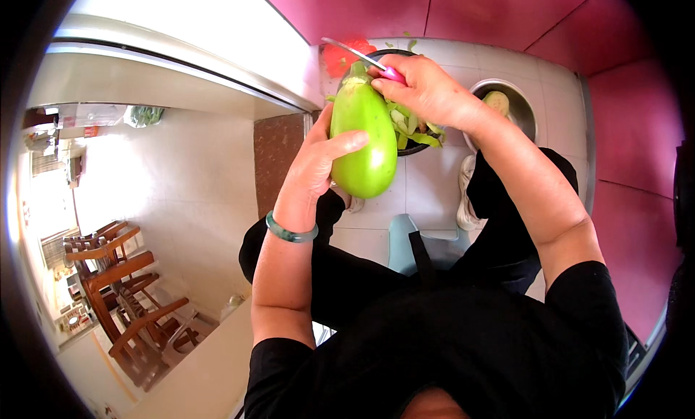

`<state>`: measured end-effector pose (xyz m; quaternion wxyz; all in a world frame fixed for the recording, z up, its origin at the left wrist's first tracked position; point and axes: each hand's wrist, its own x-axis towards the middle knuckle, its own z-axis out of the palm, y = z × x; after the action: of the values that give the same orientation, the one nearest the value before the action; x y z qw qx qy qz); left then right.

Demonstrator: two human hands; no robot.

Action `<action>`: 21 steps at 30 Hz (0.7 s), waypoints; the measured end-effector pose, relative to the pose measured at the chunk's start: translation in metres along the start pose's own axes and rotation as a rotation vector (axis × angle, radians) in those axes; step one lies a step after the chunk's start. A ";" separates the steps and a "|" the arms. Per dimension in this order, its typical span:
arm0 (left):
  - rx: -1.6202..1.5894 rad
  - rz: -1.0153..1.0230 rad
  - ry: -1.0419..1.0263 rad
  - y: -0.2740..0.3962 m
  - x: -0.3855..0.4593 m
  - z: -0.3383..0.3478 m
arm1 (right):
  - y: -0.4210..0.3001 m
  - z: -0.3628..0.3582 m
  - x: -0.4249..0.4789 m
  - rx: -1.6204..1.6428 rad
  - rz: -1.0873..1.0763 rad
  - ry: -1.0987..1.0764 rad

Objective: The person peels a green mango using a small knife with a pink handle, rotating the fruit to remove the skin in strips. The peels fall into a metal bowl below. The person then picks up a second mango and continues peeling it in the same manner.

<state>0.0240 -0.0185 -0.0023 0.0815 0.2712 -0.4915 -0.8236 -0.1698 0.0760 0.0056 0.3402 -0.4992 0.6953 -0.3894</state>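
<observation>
A large light-green eggplant rests in my left hand, its stem end pointing away from me and my thumb lying across its side. My right hand grips the pink handle of a knife or peeler, whose metal part points up and left above the stem. The fingers of my right hand are close to the green cap. Below the eggplant, a dark round container holds green peelings. Right of it, partly behind my right forearm, a metal bowl holds a pale peeled piece.
A red plastic bag and small green scraps lie on the tiled floor by the pink cabinets. A light-blue plastic stool is beneath me. White wall edges stand at my left, with wooden chairs beyond.
</observation>
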 end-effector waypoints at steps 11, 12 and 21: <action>0.027 -0.016 -0.033 -0.006 0.004 0.003 | 0.014 0.004 -0.006 -0.352 -0.333 0.184; 0.031 -0.010 -0.054 -0.006 0.005 0.001 | 0.014 0.003 -0.006 -0.353 -0.344 0.194; -0.181 -0.013 -0.291 -0.020 0.004 0.000 | -0.012 -0.016 -0.014 0.296 -0.093 0.120</action>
<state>0.0235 -0.0101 -0.0207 0.0283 0.1439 -0.4202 -0.8955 -0.1749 0.0901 0.0247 0.3496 -0.4514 0.6254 -0.5319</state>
